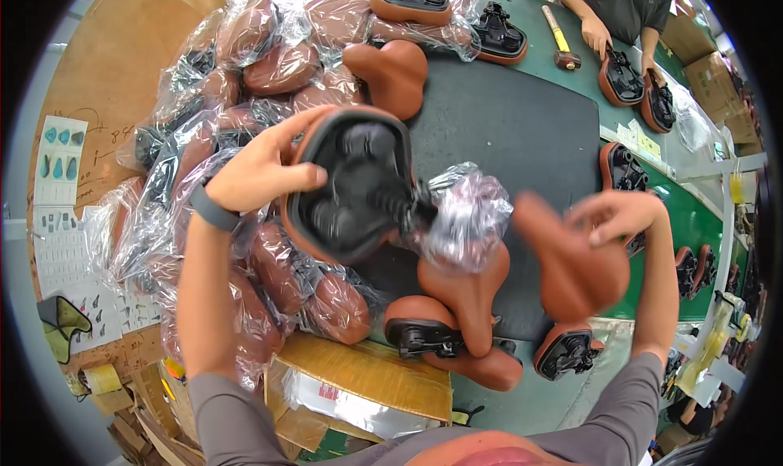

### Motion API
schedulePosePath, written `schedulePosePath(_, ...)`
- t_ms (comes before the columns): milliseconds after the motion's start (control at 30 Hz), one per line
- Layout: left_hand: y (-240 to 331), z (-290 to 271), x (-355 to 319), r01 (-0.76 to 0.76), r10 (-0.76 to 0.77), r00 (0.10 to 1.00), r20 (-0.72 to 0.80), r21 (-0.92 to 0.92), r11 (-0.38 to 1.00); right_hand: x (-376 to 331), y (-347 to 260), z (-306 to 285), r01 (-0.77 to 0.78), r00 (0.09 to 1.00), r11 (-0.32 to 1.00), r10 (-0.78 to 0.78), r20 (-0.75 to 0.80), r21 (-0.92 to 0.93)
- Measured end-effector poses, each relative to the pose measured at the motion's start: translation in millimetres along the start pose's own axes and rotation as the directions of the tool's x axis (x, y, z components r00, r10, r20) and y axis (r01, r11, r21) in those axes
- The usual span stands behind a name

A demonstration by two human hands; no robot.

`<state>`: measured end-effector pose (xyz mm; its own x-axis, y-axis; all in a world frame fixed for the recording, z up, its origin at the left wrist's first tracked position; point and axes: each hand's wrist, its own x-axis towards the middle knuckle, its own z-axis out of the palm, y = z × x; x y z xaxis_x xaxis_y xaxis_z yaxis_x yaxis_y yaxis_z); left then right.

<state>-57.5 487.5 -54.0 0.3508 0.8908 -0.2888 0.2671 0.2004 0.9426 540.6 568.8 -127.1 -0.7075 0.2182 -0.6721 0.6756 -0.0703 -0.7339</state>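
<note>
My left hand (265,168) grips a bicycle saddle (351,197) by its wide rear edge, with the thumb on the rim. The saddle's black underside with springs faces up. A crumpled clear plastic bag (466,217) lies at the nose end; whether it covers the nose I cannot tell. My right hand (624,217) has its fingers on another brown saddle (575,262), top side up and smeared by motion. Between my arms, more brown saddles lie on the near edge of the black mat, one of them a smooth saddle (469,290) partly under the bag.
Bagged brown saddles (277,66) pile up along the left. A black mat (522,115) covers the table's middle. Beyond it lies a hammer (561,40) with a yellow handle. A co-worker's hands (599,37) hold saddles at the far right. An open cardboard box (367,376) stands near me.
</note>
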Motion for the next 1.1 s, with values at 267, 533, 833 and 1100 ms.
schedulePosePath(267, -13, -18, 84, 0.013, -0.071, 0.952, 0.297, 0.193, 0.981, 197, -38, -157, -0.174, 0.663, 0.739, -0.401, -0.633, -0.650)
schedulePosePath(533, -108, -42, 246, 0.201, 0.321, 0.941, -0.108, 0.940, -0.275, 354, -6, -230, -0.714, 0.403, 0.383, -0.461, -0.791, -0.587)
schedulePosePath(833, -86, -22, 201, 0.442, 0.071, 0.879, -0.471, 0.862, 0.247, 301, 16, -182, -0.799, 0.221, 0.277, -0.691, -0.688, -0.534)
schedulePosePath(1100, -4, 39, 58, 0.237, 0.349, 0.686, -0.638, 0.650, 0.722, 177, 39, -50, -0.664, 0.386, 0.446, -0.483, -0.786, -0.600)
